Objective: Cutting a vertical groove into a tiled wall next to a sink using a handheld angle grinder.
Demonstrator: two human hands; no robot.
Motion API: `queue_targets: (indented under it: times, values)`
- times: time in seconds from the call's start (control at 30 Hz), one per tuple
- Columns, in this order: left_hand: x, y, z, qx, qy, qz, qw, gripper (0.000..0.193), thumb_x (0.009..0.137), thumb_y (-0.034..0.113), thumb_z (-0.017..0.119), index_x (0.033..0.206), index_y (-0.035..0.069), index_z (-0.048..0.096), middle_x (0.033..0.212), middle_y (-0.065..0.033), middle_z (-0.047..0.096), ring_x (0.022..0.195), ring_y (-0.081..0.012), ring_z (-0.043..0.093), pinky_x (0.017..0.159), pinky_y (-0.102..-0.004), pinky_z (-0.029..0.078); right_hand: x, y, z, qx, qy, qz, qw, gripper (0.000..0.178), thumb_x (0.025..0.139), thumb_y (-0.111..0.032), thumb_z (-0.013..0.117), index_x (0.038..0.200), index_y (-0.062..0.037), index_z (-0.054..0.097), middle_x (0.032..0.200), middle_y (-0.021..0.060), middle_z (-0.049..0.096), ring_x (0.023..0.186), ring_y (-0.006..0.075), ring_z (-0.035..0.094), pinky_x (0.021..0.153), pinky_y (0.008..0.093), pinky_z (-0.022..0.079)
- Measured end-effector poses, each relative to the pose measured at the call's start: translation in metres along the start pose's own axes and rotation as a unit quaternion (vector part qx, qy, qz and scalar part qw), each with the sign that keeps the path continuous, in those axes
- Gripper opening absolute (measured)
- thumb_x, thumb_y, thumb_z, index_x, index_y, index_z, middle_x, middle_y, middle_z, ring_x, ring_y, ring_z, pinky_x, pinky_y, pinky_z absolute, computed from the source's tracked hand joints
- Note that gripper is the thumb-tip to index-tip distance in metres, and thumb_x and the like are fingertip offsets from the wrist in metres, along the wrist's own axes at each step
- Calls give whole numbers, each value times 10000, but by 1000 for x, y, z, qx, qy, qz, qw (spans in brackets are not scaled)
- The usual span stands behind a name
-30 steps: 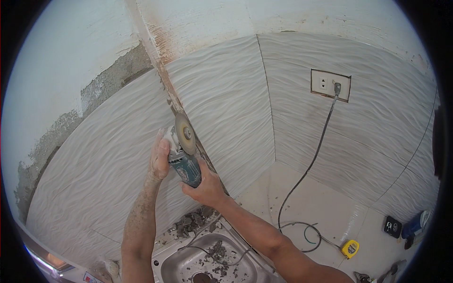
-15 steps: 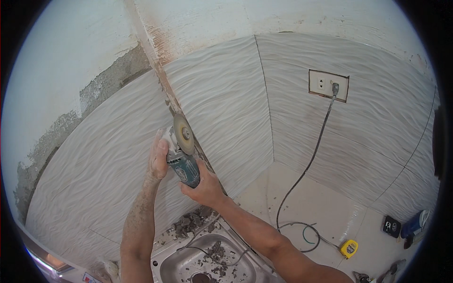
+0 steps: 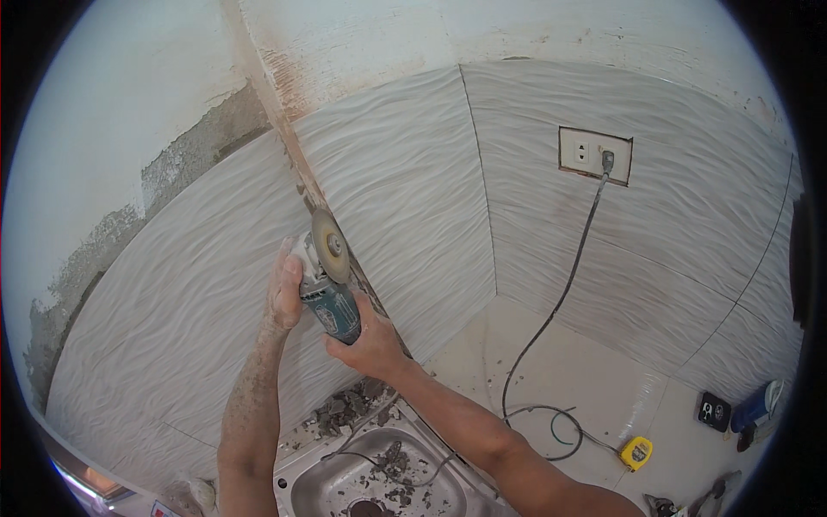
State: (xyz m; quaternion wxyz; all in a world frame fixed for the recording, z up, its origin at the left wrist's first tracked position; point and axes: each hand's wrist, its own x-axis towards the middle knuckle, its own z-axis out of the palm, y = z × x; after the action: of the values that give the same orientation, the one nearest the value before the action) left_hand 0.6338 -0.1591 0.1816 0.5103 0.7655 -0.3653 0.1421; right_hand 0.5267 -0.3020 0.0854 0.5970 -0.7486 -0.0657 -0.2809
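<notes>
A teal angle grinder (image 3: 333,312) is held up between both my hands, close to the tiled wall. Its round cutting disc (image 3: 330,246) faces right, beside a narrow vertical strip (image 3: 299,159) of bare, reddish wall between the wavy white tiles (image 3: 198,258). My right hand (image 3: 376,343) wraps round the grinder's body from the right and below. On the other side, my left hand (image 3: 284,284) closes against the dusty grinder head, its fingers partly hidden behind it. Whether the disc touches the wall, I cannot tell.
Below my arms, a steel sink (image 3: 297,482) holds broken rubble, with more rubble (image 3: 345,409) on its back ledge. A black cord (image 3: 568,293) hangs from the wall socket (image 3: 594,155) to the counter. A yellow tape measure (image 3: 636,453) and black box (image 3: 714,412) lie right.
The view has shifted slightly. Both hands and the grinder stay in nearly the same place against the wall strip, with the grip unchanged.
</notes>
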Motion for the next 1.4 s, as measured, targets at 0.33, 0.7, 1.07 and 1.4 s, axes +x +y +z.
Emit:
queue_targets:
  times: [0.33, 0.7, 1.07, 1.4]
  values:
    - [2, 6, 3, -47, -39, 6, 998, 784, 1093, 559, 347, 1562, -69, 343, 1531, -202, 463, 1433, -282, 414, 1206, -400, 285, 1, 4, 2, 10, 23, -30, 999, 818, 789, -358, 774, 1435, 11, 434, 1122, 299, 680, 1035, 472, 688, 901, 522, 541]
    - [-1, 16, 2, 24, -13, -3, 1000, 792, 1102, 561, 321, 1580, -71, 316, 1583, -214, 419, 1478, -297, 370, 1226, -400, 255, 1, 0, 2, 14, 25, -26, 999, 856, 786, -364, 776, 1460, 24, 420, 1113, 298, 691, 1024, 469, 699, 915, 515, 548]
    - [3, 13, 0, 22, -7, -23, 999, 826, 1088, 586, 350, 1566, -87, 328, 1578, -247, 412, 1482, -327, 366, 1227, -405, 259, 2, -2, 0, 8, 11, -3, 1000, 839, 770, -348, 819, 1409, 44, 442, 1066, 286, 687, 1018, 447, 697, 902, 479, 542]
    - [8, 16, -1, 10, -37, 3, 999, 795, 1092, 565, 365, 1539, -92, 376, 1544, -245, 460, 1447, -323, 406, 1217, -402, 271, 5, 0, 1, -11, 22, -12, 1000, 818, 773, -350, 808, 1401, 33, 450, 1084, 282, 684, 1039, 450, 688, 920, 480, 533]
